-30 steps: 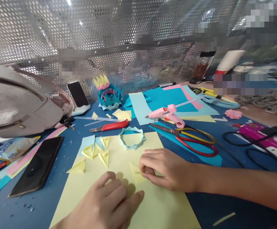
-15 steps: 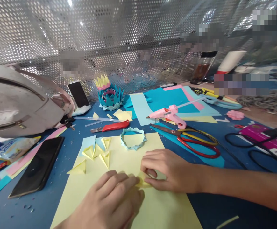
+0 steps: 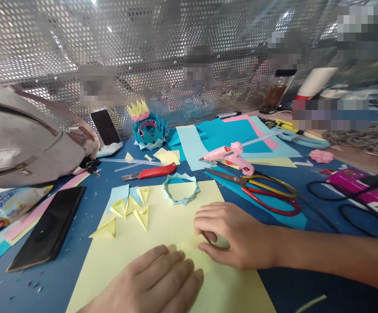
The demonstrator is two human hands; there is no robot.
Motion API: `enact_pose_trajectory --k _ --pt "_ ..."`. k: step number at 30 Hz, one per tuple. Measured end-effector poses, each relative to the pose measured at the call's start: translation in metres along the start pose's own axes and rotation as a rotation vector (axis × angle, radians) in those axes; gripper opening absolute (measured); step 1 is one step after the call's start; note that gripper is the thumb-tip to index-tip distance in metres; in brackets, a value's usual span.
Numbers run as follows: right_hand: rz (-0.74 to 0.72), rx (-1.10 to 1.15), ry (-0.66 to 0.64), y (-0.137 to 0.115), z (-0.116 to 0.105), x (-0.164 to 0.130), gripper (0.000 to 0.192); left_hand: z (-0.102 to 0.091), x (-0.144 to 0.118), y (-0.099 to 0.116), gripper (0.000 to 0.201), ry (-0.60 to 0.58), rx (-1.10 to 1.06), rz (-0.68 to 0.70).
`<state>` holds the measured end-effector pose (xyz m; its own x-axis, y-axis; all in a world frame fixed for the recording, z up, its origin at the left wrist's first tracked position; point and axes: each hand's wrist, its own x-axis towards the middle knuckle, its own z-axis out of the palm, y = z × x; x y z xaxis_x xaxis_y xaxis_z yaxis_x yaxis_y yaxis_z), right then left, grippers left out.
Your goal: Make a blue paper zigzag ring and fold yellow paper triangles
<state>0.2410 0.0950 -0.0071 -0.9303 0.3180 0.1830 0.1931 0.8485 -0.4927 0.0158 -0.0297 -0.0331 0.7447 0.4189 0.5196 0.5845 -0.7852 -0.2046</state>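
Note:
A pale yellow sheet (image 3: 117,269) lies under both hands. My left hand (image 3: 156,278) rests on it palm down, its fingers stretched out side by side and pressing down. Between the hands a small yellow paper piece (image 3: 193,254) blends into the sheet; its outline is blurred and partly covered. My right hand (image 3: 237,234) has curled fingers, with the thumb at the edge of that piece. Several folded yellow paper triangles (image 3: 142,216) sit on the sheet's upper left, beside light blue paper scraps (image 3: 120,193). Above my hands stands a light blue paper ring (image 3: 166,191) with a pointed edge.
A red utility knife (image 3: 156,172), a pink glue gun (image 3: 224,154) and red-handled scissors (image 3: 267,200) lie beyond the sheet. Blue paper crowns (image 3: 150,134) stand behind. A black phone (image 3: 47,228) and backpack (image 3: 29,139) are left, a magenta power strip (image 3: 361,191) right.
My left hand has moved slightly right and down, and its fingers have flattened onto the paper. My right hand has barely moved. The small yellow piece now shows less clearly.

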Motion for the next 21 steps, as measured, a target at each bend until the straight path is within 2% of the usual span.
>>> enact_pose_trajectory --k 3,4,7,17,21 --pt "0.015 0.021 0.045 0.003 0.004 -0.001 0.021 -0.007 0.008 -0.001 0.026 -0.032 -0.027 -0.025" --pt "0.02 0.029 0.047 0.004 0.005 -0.002 0.021 -0.009 0.011 -0.002 0.025 -0.083 -0.043 -0.036" --pt "0.034 0.052 0.041 0.006 0.005 -0.002 0.019 -0.013 0.017 -0.004 0.023 -0.132 -0.076 -0.062" --pt "0.026 0.159 0.044 0.011 0.002 0.001 0.019 -0.011 0.016 -0.007 0.022 -0.099 -0.1 -0.107" --pt "0.018 0.173 0.036 0.01 0.0 0.002 0.022 -0.005 0.011 -0.005 0.026 0.004 -0.099 -0.16"
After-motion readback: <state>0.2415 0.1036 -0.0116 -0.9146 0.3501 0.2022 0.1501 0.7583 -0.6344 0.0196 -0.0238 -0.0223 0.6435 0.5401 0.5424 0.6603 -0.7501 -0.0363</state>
